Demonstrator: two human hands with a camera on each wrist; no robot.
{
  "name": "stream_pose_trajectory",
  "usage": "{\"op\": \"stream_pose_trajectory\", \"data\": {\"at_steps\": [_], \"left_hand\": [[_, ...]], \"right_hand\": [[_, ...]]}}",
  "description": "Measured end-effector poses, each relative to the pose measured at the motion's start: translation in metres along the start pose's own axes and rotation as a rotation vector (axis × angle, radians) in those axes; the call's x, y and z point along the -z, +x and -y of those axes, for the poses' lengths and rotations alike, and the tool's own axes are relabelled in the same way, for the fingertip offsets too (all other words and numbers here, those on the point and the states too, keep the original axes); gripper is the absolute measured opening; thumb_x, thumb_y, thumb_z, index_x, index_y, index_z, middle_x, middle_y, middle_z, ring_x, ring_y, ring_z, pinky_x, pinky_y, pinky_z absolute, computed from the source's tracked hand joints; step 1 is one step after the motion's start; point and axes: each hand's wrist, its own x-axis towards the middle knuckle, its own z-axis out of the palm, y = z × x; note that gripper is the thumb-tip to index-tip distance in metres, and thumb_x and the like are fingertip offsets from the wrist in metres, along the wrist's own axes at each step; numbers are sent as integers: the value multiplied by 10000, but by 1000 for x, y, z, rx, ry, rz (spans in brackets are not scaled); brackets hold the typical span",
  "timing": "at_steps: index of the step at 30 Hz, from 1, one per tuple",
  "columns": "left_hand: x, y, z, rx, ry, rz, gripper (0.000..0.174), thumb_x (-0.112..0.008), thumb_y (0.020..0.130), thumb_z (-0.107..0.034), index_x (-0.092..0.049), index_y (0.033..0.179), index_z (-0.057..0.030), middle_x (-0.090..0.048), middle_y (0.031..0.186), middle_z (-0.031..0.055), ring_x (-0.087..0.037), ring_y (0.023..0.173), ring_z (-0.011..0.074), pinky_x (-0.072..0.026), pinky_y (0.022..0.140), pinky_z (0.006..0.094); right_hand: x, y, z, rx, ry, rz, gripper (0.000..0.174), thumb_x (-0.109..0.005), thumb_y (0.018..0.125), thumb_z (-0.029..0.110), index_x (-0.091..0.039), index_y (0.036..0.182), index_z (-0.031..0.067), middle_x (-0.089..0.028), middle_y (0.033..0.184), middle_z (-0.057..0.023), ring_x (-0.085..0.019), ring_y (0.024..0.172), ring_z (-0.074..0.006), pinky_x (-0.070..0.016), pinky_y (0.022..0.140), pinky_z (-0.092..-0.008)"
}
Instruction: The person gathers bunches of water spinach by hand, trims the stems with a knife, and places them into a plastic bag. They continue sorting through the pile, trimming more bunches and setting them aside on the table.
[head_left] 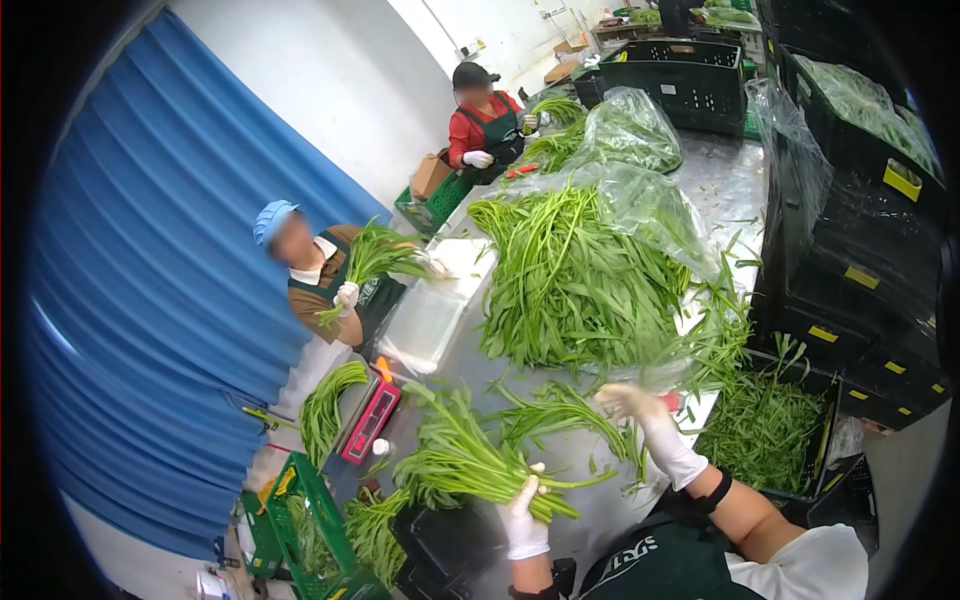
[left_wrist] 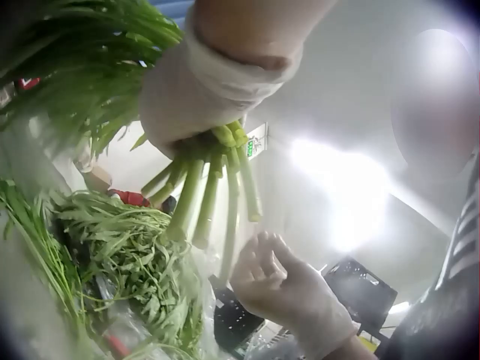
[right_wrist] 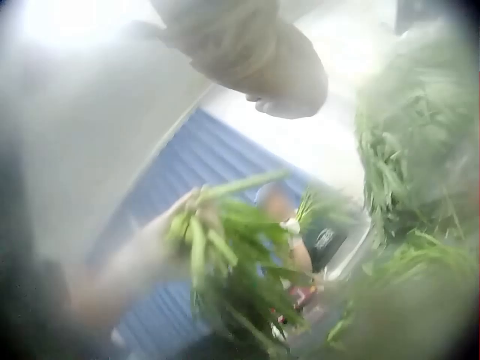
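Observation:
My gloved left hand (head_left: 525, 515) grips a bundle of long green leafy stems (head_left: 465, 455), cut ends beside the hand and leaves spreading away over the table. In the left wrist view the thick stem ends (left_wrist: 196, 196) stick out below the left hand (left_wrist: 202, 94). Apart from the bundle, to its right, my gloved right hand (head_left: 650, 430) is raised with fingers loosely bent and nothing in them. A few loose stems (head_left: 560, 415) lie between the hands. Beyond them is a large leafy heap (head_left: 570, 280), partly under clear plastic.
A red scale (head_left: 372, 420) stands at the left edge near a green crate (head_left: 310, 530). Black crates (head_left: 850, 300) are stacked at the right, above a crate of loose leaves (head_left: 765, 430). Two people (head_left: 335, 270) work across the table; one holds greens.

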Motion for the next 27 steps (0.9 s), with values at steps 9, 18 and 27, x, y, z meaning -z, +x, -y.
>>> {"op": "stream_pose_trajectory", "data": {"at_steps": [9,18,27], "left_hand": [[-17,-6,1,-76,194,133,536,-621,730,31,-424,1222,-50,-535,1124,141,-536,765,120,-474,634,208],[2,4,1,-54,-143,43,189,-607,771,19,-519,927,-42,-545,992,98,-537,711,126,-472,613,261],[-17,-8,22,-191,259,114,250,-662,729,49,-557,951,2,-583,923,81,-552,770,134,-469,711,266]], "right_hand": [[-35,-18,-27,-242,-280,577,189,-650,833,167,-616,942,16,-628,870,-23,-566,819,-88,-460,738,-250],[6,-16,-28,302,-352,-63,153,-501,894,167,-547,961,37,-566,890,-87,-564,817,-172,-444,721,-303],[-55,-12,16,544,-1053,365,355,-731,696,322,-622,949,98,-617,875,-48,-592,821,-226,-459,699,-306]]}}
